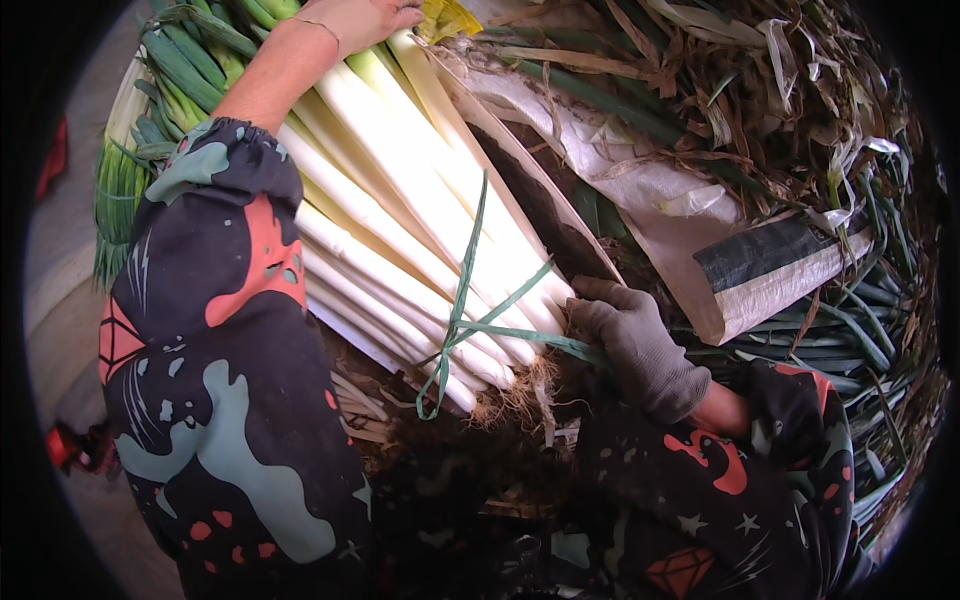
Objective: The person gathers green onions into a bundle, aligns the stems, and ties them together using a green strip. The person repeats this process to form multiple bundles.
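Note:
A bundle of long green onions lies slantwise in front of me, white stems toward the lower right and green leaves toward the upper left. Its stringy roots hang at the near end. Across the stems, close to the roots, runs a thin green tie with a loop standing up. My right hand, in a grey glove, is closed on the tie's right end, its fingertips beside the outer stems. Over the upper stems lies my left hand, closed on the bundle and partly cut off by the top edge.
A yellow piece of wrapping lies past my left hand. To the right are a white woven sack, dry husks and leaves, and more green onions. A red object sits at the far left.

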